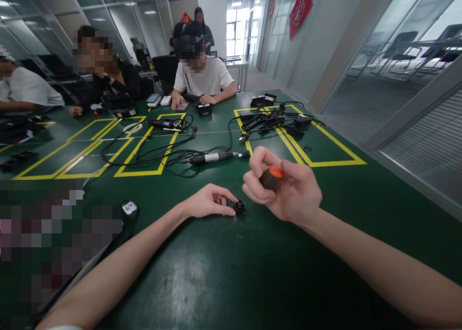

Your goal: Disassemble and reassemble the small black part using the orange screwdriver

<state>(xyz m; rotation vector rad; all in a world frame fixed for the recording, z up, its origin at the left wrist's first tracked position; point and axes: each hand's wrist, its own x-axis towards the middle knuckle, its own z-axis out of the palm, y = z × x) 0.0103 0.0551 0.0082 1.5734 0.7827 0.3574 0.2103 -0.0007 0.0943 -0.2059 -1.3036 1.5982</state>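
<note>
My left hand point(209, 202) rests on the green table, its thumb and index finger pinching the sides of a small black round part point(239, 208). That part stands upright on the tabletop, with a narrower metallic-looking neck on top. To the right and slightly higher, my right hand point(288, 188) is raised off the table with its fingers curled around a dark tool handle with an orange end point(272, 177). The orange end faces me, and any shaft on the far side is hidden by the fingers.
Beyond my hands lies a black and grey pen-shaped electric screwdriver point(212, 158) with a looping cable. A tangle of black cables and adapters point(277, 120) is at the back right. Yellow tape marks the green table point(202, 272). Across it sits a person in a white shirt point(204, 75).
</note>
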